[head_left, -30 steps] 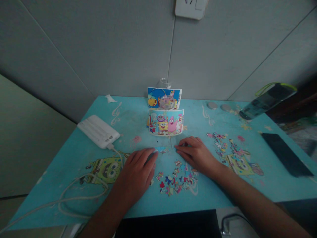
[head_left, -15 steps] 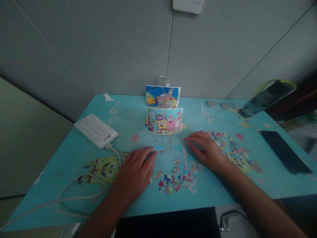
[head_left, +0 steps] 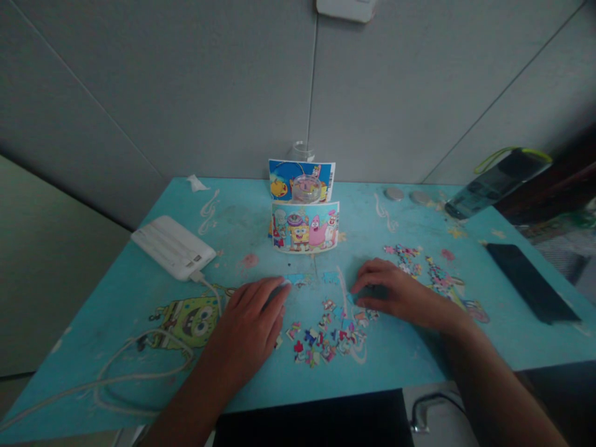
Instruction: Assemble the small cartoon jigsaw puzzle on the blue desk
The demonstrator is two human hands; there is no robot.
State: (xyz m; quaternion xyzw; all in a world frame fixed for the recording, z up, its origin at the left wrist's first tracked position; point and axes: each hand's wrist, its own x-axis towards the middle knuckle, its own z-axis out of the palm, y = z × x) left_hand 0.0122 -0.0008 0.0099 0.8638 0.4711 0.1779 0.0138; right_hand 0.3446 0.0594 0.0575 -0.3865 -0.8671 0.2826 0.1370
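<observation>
A short row of joined light-blue puzzle pieces (head_left: 302, 279) lies in the middle of the table. At its left end is my left hand (head_left: 254, 316), thumb and index tips close together; what they pinch is too small to tell. My right hand (head_left: 386, 288) is right of the row, its fingertips closed round a small blue puzzle piece (head_left: 351, 298). Between and below the hands lies a loose pile of puzzle pieces (head_left: 328, 338). Behind the row, a picture card with cartoon figures (head_left: 305, 228) stands upright against a clear jar (head_left: 306, 189).
More puzzle pieces (head_left: 440, 273) lie beyond my right forearm. A white power bank (head_left: 172, 247) with a cable (head_left: 135, 371) is at the left. A dark phone (head_left: 531, 282), a bottle (head_left: 498, 183) and two round lids (head_left: 393, 194) are at the right and back.
My right hand has moved down toward the loose pieces, and its fingers have curled in round a blue piece. My left hand keeps its place by the row. The view has shifted slightly.
</observation>
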